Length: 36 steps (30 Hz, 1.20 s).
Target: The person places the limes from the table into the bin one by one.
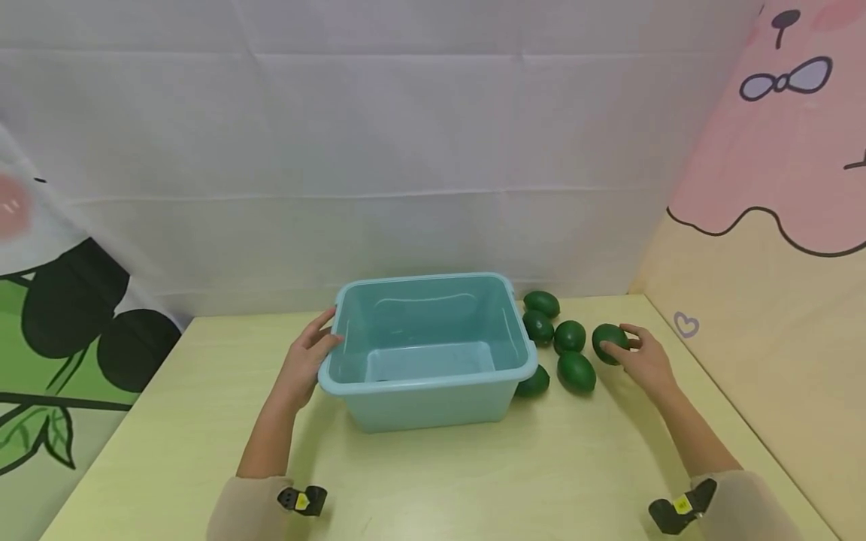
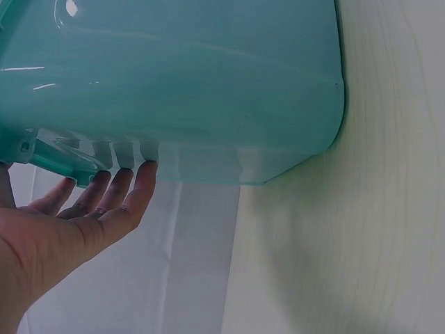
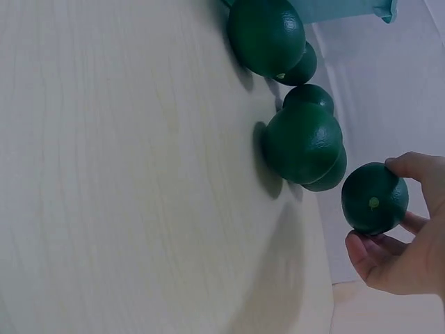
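Observation:
A light teal plastic tub [image 1: 433,406] stands on the table, its inside bare. At its left end my left hand [image 1: 307,361] holds the rim, thumb at the top edge and fingertips against the outer wall [image 2: 208,104]. My right hand [image 1: 639,357] pinches a glossy dark green oval fruit [image 1: 609,344] between thumb and fingers, to the right of the other fruits. In the right wrist view this fruit [image 3: 374,198] shows a pale stem scar, with the fingers of the right hand [image 3: 410,257] around it.
Several more dark green fruits [image 1: 575,372] lie close together along the tub's right side, one partly hidden by the tub. The pale yellow table [image 1: 433,488] meets a white cloth backdrop [image 1: 406,150] behind and a printed cloth [image 1: 764,315] at right.

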Each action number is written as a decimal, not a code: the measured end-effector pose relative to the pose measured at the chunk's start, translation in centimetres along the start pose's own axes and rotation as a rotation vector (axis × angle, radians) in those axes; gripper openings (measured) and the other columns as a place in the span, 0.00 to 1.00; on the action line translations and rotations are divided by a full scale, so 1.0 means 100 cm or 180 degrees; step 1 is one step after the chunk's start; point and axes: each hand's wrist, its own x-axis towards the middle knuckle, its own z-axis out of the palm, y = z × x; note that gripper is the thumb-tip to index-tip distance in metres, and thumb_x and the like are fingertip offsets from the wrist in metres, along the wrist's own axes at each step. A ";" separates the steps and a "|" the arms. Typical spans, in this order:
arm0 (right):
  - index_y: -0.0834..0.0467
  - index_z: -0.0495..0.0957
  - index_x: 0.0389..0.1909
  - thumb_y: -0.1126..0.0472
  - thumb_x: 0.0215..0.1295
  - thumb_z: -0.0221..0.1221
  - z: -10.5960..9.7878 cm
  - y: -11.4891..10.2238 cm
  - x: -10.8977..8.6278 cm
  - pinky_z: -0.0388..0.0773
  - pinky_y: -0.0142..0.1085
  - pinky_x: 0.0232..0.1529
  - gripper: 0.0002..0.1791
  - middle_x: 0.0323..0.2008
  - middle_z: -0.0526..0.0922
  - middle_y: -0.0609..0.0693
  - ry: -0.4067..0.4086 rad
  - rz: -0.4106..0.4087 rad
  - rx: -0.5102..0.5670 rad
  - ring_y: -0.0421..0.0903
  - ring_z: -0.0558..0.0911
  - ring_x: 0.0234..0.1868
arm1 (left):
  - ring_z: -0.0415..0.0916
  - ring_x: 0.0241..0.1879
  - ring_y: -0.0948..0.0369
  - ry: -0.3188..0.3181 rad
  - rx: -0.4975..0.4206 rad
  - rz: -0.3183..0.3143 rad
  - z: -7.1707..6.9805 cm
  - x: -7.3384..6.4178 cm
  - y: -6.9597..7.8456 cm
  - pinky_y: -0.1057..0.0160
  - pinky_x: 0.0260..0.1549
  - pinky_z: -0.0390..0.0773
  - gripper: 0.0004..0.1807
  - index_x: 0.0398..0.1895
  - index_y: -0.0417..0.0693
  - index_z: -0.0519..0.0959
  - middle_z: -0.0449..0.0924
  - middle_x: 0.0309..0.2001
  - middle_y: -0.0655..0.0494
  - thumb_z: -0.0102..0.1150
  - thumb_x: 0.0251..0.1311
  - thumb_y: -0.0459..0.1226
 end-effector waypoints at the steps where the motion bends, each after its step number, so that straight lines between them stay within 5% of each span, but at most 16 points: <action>1: 0.63 0.47 0.71 0.39 0.64 0.52 -0.001 -0.003 -0.001 0.69 0.55 0.54 0.46 0.65 0.58 0.74 -0.0002 -0.0022 0.0007 0.69 0.66 0.60 | 0.64 0.62 0.42 -0.0005 0.0000 0.0006 0.000 0.000 0.000 0.58 0.46 0.75 0.32 0.73 0.56 0.51 0.56 0.69 0.42 0.45 0.68 0.40; 36: 0.57 0.56 0.70 0.40 0.61 0.55 0.001 -0.082 -0.023 0.70 0.55 0.53 0.42 0.63 0.65 0.68 -0.0061 -0.0630 -0.0163 0.63 0.71 0.58 | 0.63 0.62 0.40 -0.0038 -0.0001 0.0030 0.001 0.000 0.000 0.51 0.50 0.74 0.32 0.74 0.54 0.49 0.55 0.69 0.41 0.44 0.68 0.40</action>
